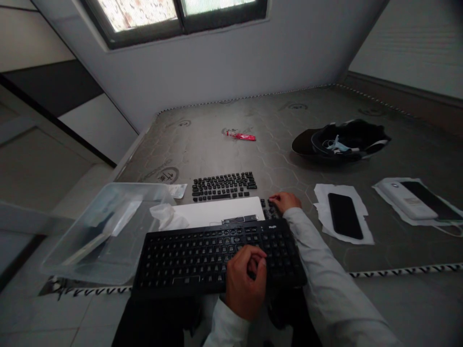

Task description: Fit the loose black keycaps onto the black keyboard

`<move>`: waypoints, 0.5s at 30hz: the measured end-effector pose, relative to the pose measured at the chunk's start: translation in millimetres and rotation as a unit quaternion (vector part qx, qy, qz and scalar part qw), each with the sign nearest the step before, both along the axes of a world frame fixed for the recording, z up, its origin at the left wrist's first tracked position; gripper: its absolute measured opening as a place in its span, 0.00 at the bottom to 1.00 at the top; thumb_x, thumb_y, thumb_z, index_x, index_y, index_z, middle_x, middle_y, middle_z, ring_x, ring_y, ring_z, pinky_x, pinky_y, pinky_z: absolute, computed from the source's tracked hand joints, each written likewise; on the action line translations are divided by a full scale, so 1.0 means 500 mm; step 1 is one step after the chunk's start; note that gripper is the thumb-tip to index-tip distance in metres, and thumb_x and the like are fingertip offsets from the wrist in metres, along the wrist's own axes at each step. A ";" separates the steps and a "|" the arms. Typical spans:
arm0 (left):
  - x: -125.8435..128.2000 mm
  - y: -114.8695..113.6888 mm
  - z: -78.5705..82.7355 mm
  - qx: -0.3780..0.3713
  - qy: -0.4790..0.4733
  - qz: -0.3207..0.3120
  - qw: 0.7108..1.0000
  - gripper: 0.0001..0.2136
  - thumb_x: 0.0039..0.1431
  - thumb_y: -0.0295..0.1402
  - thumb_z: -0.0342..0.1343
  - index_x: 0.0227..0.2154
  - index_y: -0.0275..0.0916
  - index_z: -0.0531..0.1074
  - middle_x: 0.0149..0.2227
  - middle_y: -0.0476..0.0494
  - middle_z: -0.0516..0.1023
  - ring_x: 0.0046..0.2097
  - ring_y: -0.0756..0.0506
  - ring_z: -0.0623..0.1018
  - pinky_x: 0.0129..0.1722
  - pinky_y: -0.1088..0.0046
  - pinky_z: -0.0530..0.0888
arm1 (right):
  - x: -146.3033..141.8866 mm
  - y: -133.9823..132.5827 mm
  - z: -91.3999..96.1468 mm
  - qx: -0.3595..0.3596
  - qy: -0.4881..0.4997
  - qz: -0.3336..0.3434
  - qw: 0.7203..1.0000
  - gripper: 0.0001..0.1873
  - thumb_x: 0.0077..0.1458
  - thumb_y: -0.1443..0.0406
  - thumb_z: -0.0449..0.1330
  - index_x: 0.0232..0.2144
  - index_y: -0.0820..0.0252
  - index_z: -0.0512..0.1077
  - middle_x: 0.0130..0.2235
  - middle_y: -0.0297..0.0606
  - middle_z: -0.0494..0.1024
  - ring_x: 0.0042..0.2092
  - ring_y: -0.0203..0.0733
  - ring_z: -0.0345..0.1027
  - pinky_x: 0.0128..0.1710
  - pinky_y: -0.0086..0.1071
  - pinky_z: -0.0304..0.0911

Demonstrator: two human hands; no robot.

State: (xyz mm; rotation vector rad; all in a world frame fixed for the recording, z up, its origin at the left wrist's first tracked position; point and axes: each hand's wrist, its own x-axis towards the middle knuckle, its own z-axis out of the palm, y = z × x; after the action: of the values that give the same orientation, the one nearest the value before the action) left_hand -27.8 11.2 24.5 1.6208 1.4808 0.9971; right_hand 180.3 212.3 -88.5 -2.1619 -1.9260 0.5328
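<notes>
A black keyboard lies at the near edge of the mattress, with bare switches showing. My left hand rests on its right half, fingers curled into a pinch over the keys; what they hold is hidden. My right hand reaches past the keyboard's far right corner to a small pile of loose black keycaps, fingers bent together on them. Behind the keyboard lies a white sheet with a thin dark strip on it. Beyond that, rows of removed keycaps are laid out.
A clear plastic bin stands left of the keyboard beside crumpled white tissue. A black phone on white paper and a white power bank beside another phone lie right. A dark helmet and red wrapper lie farther back.
</notes>
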 end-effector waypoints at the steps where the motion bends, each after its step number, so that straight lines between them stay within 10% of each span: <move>1: 0.000 0.000 0.000 -0.001 -0.001 -0.001 1.000 0.05 0.55 0.28 0.50 0.30 0.39 0.70 0.25 0.49 0.71 0.27 0.51 0.70 0.27 0.76 0.65 | -0.003 0.001 -0.001 -0.002 -0.003 -0.001 1.000 0.13 0.50 0.54 0.57 0.36 0.46 0.77 0.38 0.36 0.79 0.40 0.44 0.70 0.36 0.33 0.60; 9: -0.001 -0.001 -0.002 -0.004 0.006 0.001 1.000 0.05 0.56 0.29 0.50 0.30 0.39 0.70 0.25 0.49 0.70 0.27 0.51 0.69 0.28 0.76 0.64 | 0.010 0.007 0.013 0.026 0.045 -0.033 0.998 0.13 0.48 0.54 0.59 0.33 0.51 0.78 0.35 0.38 0.79 0.37 0.43 0.70 0.35 0.32 0.60; 15: -0.002 -0.006 -0.007 0.009 -0.001 0.017 1.000 0.05 0.56 0.29 0.49 0.30 0.39 0.70 0.25 0.49 0.70 0.27 0.51 0.69 0.28 0.76 0.64 | 0.035 -0.016 0.105 0.091 0.132 -0.067 0.985 0.13 0.47 0.55 0.60 0.30 0.58 0.77 0.31 0.38 0.79 0.33 0.40 0.70 0.35 0.31 0.61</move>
State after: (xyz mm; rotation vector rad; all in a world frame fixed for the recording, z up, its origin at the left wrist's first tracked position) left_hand -28.8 8.2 21.1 1.6105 1.5074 1.0334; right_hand 197.6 204.1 -35.8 -1.9756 -1.6122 0.5628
